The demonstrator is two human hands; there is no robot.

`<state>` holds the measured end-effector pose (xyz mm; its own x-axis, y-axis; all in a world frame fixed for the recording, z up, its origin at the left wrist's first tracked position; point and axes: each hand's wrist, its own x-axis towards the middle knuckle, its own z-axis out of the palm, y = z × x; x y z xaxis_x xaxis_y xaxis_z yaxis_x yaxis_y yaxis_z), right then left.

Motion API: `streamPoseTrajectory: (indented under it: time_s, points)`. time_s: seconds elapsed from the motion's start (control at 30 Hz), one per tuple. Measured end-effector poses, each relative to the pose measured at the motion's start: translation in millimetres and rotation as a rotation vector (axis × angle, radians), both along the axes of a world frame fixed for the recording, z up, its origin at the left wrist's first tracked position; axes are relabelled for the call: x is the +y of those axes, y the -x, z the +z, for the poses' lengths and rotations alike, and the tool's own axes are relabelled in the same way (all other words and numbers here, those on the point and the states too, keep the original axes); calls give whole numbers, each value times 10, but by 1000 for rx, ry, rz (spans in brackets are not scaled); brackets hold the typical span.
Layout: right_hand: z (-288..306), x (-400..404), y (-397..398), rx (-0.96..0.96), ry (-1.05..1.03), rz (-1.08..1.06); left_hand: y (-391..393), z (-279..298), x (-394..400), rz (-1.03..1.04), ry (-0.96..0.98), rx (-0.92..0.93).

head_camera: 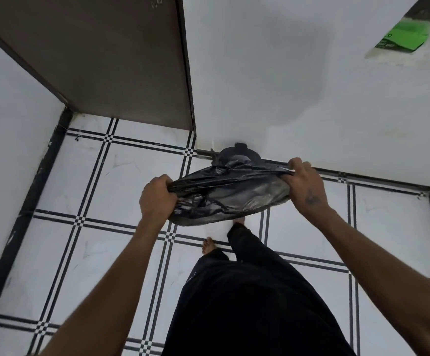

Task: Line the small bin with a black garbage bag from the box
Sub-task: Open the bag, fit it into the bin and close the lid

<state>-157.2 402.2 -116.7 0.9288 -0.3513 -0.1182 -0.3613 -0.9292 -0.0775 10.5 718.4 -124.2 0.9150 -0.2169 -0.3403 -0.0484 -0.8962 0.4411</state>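
A black garbage bag (230,199) is stretched wide between both hands over the floor near the wall. My left hand (157,199) grips its left edge, my right hand (305,185) grips its right edge. Behind the bag, against the foot of the wall, the dark rounded top of the small bin (240,152) shows; the bag hides the rest of the bin. A green box (402,37) lies on a ledge at the upper right.
A brown door (111,62) stands open at the upper left, next to a white wall (285,73). The floor (80,253) has white tiles with black lines. My bare feet and dark trousers (249,291) are below the bag.
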Motion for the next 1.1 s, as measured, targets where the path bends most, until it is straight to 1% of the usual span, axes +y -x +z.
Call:
streamPoseTrajectory:
  time_s: [0.07, 0.1, 0.13, 0.17, 0.2, 0.23, 0.3, 0.37, 0.4, 0.43, 0.47, 0.5, 0.53, 0.6, 0.63, 0.73, 0.8, 0.87, 0.97, 1.03, 1.1]
  points:
    - [-79, -15, 68, 7, 68, 62, -37, -32, -26, 164, 236, 141]
    - [-87, -36, 85, 54, 48, 31, -60, -39, -39, 276, 387, 243]
    - [-109, -55, 100, 97, 1, -29, -85, -58, -25, 372, 499, 310]
    - [-110, -55, 104, 136, -64, -102, -107, -73, 1, 426, 562, 321]
    - [-119, -40, 99, 163, -122, -196, -127, -87, 34, 435, 584, 311]
    - [-132, -21, 73, 145, -146, -316, -134, -94, 61, 422, 593, 296]
    - [-129, 31, -1, 9, -208, -625, -117, -89, 92, 320, 518, 215]
    - [-109, 106, -122, -140, -342, -904, -84, -62, 81, 238, 404, 77]
    - [-117, 148, -169, -173, -406, -978, -78, -34, 66, 222, 354, 13]
    - [-144, 179, -197, -191, -442, -1007, -86, -12, 50, 205, 314, -45]
    - [-178, 200, -210, -183, -486, -1022, -109, -9, 37, 192, 292, -71]
    - [-212, 212, -213, -186, -541, -1019, -151, -20, 30, 207, 308, -57]
    - [-245, 221, -208, -205, -644, -1027, -208, -31, 25, 265, 388, 15]
    - [-294, 219, -184, -239, -880, -1044, -293, -20, 6, 366, 603, 242]
    - [-307, 209, -164, -238, -945, -1038, -314, -19, -5, 347, 651, 320]
    - [-256, 254, -150, -247, -933, -966, -302, 20, -64, 123, 628, 425]
    - [-201, 295, -158, -257, -951, -941, -270, -3, -98, 77, 647, 470]
    - [-207, 296, -141, -247, -894, -902, -245, -86, -113, 108, 646, 445]
    - [-216, 253, -113, -210, -791, -849, -216, -242, -113, 201, 545, 242]
    - [-252, 206, -99, -151, -727, -826, -175, -279, -123, 188, 471, 162]
    - [-289, 179, -81, -88, -640, -805, -112, -307, -160, 120, 392, 165]
